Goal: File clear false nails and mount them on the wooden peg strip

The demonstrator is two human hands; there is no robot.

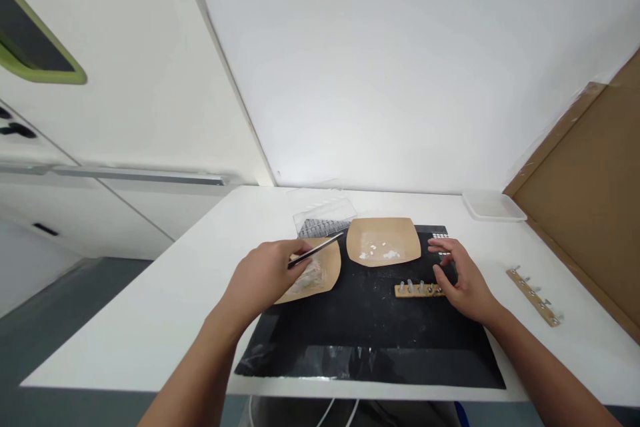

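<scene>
My left hand [264, 273] is shut on a slim dark tool [316, 252], perhaps tweezers, whose tip points up and to the right. Under that hand lies a kraft paper tray [325, 273] holding something pale in plastic, partly hidden by my fingers. Another kraft paper tray [383, 241] beside it carries small white bits. My right hand [463, 280] is open, fingers apart, at the right end of a wooden strip with upright pegs [417, 290]. Both trays and the strip rest on a black mat [370, 327].
The mat lies on a white table [125, 327]. Behind it are a transparent plastic box [323, 212] and a shallow white tray [493, 205]. A second wooden strip with screws [533, 297] lies at right, below a cork board [585, 180] leaning against the wall.
</scene>
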